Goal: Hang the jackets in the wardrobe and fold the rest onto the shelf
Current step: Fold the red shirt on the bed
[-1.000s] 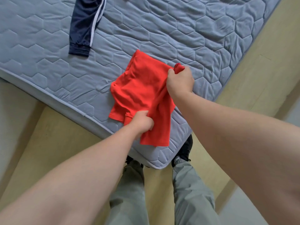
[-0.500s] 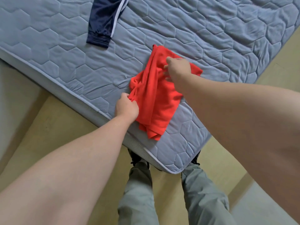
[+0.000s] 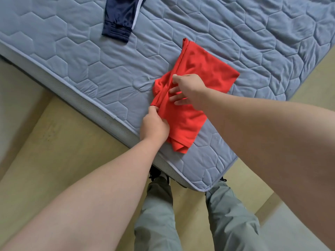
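A red garment (image 3: 203,69) lies partly folded on the blue quilted mattress (image 3: 76,57), near its front corner. My left hand (image 3: 154,125) pinches the garment's near left edge, fingers curled around the fabric. My right hand (image 3: 186,88) lies on top of the garment's middle with its fingers stretched out flat, pressing the cloth down. A dark navy jacket sleeve (image 3: 119,17) with a white stripe lies at the top of the mattress, its cuff pointing toward me; the rest of the jacket is out of frame.
The mattress corner (image 3: 204,188) juts toward my legs in grey trousers (image 3: 159,214). Beige floor (image 3: 54,142) runs along the left and right of the bed.
The red garment has been laid flatter and folded over toward the right. My right hand let go of the raised corner and now presses flat on the cloth; my left hand shifted to the left edge.
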